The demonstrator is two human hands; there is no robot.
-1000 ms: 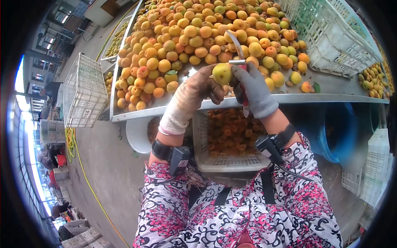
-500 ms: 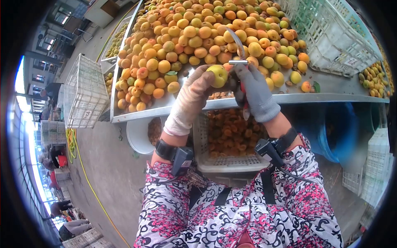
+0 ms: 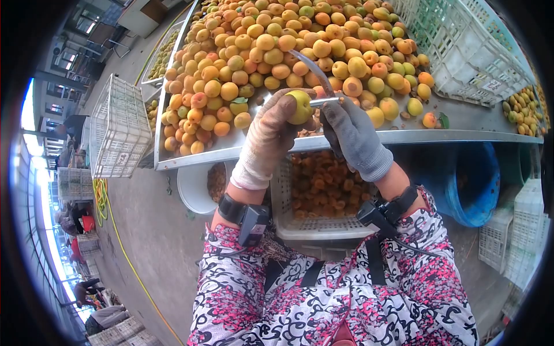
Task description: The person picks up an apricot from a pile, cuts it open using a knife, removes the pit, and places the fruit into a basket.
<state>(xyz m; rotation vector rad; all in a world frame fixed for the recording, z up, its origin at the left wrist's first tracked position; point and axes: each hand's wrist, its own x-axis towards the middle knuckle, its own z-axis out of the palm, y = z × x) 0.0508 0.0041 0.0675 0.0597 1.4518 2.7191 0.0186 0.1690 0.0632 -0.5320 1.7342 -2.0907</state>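
My left hand (image 3: pixel 275 118), in a stained glove, is closed around a yellow-green apricot (image 3: pixel 300 107). My right hand (image 3: pixel 353 131), gloved in grey, grips a curved knife (image 3: pixel 316 70) whose blade arcs up and to the left. A short metal crosspiece at the base of the blade lies right at the apricot's side. The knife's handle is hidden in my right hand. Both hands are over the front edge of a metal table (image 3: pixel 418 136) piled with orange and yellow apricots (image 3: pixel 254 43).
Below the table edge, a white crate (image 3: pixel 323 232) holds halved apricots (image 3: pixel 326 187). A white bucket (image 3: pixel 193 193) stands left of it and a blue barrel (image 3: pixel 456 190) to the right. White crates (image 3: pixel 122 130) stack at the left; another crate (image 3: pixel 470 57) sits on the table's right.
The knife has swung left and its crosspiece has come to the apricot. My right hand has turned, hiding the red handle seen before. The apricot has shifted slightly left.
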